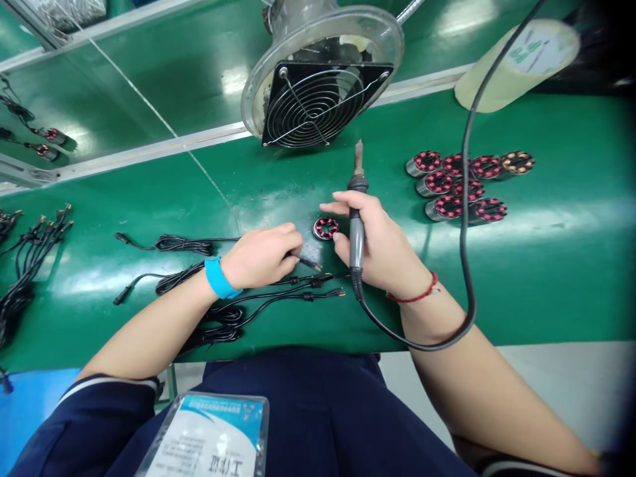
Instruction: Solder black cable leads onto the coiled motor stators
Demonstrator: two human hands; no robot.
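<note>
Between the grips lies a stator (326, 228); left hand (261, 255) pinches a likely limp wire (311, 264) near its tip, right hand (382, 248) clenches the iron (356, 199).

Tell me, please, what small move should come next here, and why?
Probably slide the wire in the left hand a little forward to the round coil: its end lies just short of it, while the right hand holds the soldering iron with its tip pointing away.
</note>
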